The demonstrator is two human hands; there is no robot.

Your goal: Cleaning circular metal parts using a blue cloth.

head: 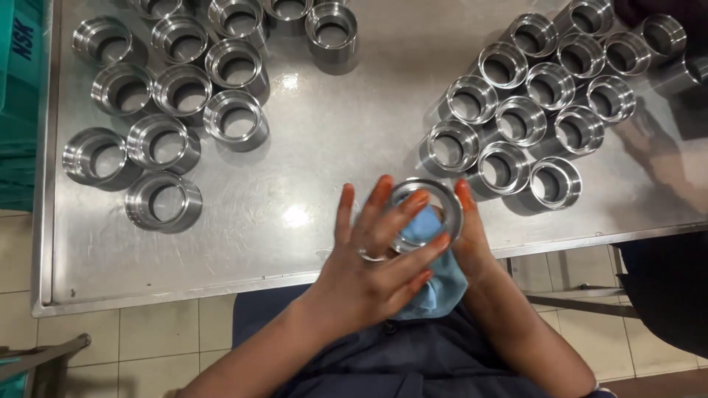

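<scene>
ITEM: metal ring (435, 203), machined steel, short cylinder w/ wide bore. Location: held in the air above the near edge of the table (339, 140), in front of the person's torso, between both hands. Not resting on the table.

LEFT HAND (372, 258): fingers spread over the ring's top face and outer wall, curled loosely onto it; a band on one finger. Gripping the ring, not fully closed.

RIGHT HAND (472, 236): mostly hidden behind ring and cloth; fingers seen along the ring's right wall. Appears to steady the ring, but how tightly it closes cannot be told.

CLOTH (435, 273): blue, bunched, touching the ring from below and pushed partly into the bore; hangs down toward the lap.

NEARBY STOCK: left group of rings (166, 96), approx. a dozen, upright, loosely clustered at table's far left. Right group of rings (531, 110), tighter rows, upright, running to the far right corner. Teal crate (22, 74) at left edge. Another person's dark clothing (664, 287) at right.

HANDLING NOTE (judgement): wiping looks to be the step in hand. Done well = cloth kept between skin and steel, ring turned gradually so bore, rim and outer wall all get covered; firm hold w/ both hands, since polished steel is slippery and probably heavy; keep it over the table, not over the tiled floor (147, 332), in case it slips.
</scene>
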